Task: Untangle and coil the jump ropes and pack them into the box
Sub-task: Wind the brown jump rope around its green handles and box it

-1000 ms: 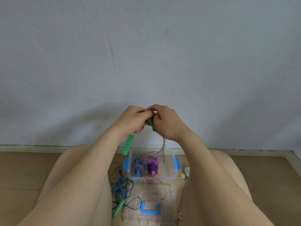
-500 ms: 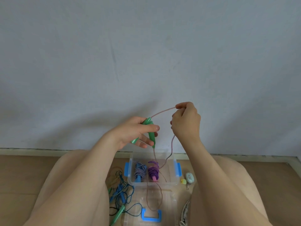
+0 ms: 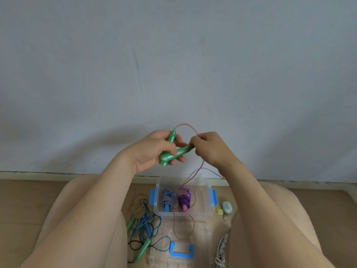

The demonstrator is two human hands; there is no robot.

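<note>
Swinging back toward the green handles (image 3: 174, 149) gripped in the left hand (image 3: 152, 151) above the box (image 3: 182, 198), the right hand (image 3: 209, 147), apart a moment ago, pinches the pink cord (image 3: 186, 125), so another wrap seems underway.

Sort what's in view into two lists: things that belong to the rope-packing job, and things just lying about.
Job:
green handles with pink cord, held in left hand and right hand
clear box
striped coil and purple coil in it
tangled blue rope
lid

Lying about:
white tag
shoe
</note>
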